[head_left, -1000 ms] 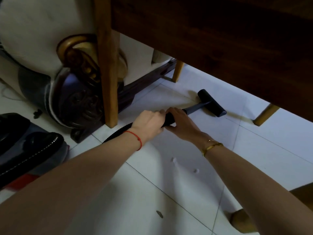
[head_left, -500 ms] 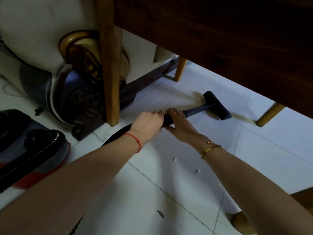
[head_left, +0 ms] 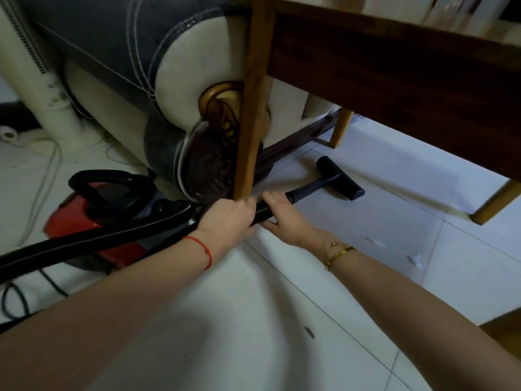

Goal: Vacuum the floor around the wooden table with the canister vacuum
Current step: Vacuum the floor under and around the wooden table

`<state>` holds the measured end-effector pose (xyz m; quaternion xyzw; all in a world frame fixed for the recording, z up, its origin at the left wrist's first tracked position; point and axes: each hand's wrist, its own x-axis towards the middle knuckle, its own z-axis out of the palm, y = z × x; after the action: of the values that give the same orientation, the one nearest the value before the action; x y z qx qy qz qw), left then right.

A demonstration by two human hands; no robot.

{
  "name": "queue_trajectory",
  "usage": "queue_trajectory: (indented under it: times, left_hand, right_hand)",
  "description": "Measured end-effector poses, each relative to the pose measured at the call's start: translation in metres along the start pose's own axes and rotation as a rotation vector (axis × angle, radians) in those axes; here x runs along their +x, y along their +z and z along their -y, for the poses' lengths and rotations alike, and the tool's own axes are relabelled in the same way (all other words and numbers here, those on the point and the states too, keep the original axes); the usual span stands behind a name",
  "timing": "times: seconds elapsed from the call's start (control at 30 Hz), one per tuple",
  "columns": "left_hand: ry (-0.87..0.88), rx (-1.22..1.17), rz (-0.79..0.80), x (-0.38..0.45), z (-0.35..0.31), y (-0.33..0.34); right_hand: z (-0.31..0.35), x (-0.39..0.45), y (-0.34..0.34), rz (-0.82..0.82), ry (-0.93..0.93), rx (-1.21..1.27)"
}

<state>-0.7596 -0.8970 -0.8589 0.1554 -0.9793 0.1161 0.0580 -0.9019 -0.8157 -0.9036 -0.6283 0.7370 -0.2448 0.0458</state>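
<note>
The black vacuum nozzle lies flat on the white tiles under the wooden table. Its grey tube runs back to a black ribbed hose. My left hand grips the hose just behind the tube, close to the table's near leg. My right hand holds the hose end beside it, fingers curled over it. The red and black canister vacuum sits on the floor at the left, behind the hose.
A sofa arm with carved dark wood stands behind the table leg. A white tower fan and cables are at the far left. Paper scraps lie on the tiles at right. Other table legs stand farther right.
The view has pulled back and up, bringing the canister, the sofa arm and the fan into sight. Both hands keep their hold; the nozzle has drawn back a little toward the near leg.
</note>
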Motion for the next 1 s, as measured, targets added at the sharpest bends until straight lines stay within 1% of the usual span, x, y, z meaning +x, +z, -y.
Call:
queue_trajectory:
  times: [0.17,0.3,0.5,0.6,0.77,1.0]
  left_hand:
    - [-0.015,0.025,-0.022,-0.045,0.015,-0.012]
    - [-0.020,-0.005,-0.004,-0.075,0.023,-0.022]
    - [-0.040,-0.063,-0.033,-0.112,0.034,-0.040]
    - [-0.062,-0.084,-0.021,-0.123,0.037,-0.048]
    - [-0.086,-0.100,-0.009,-0.131,0.036,-0.056]
    - [-0.097,-0.122,-0.023,-0.113,0.029,-0.053]
  right_hand:
    - [0.040,-0.004,0.009,0.041,-0.053,0.029]
    - [0.068,-0.013,0.010,0.073,-0.080,0.054]
    - [0.107,-0.019,0.010,0.061,-0.172,0.107]
    - [0.124,-0.019,0.011,0.043,-0.208,0.136]
    - [0.130,-0.015,0.013,0.045,-0.236,0.117]
    - [0.113,-0.012,0.008,0.027,-0.255,0.119]
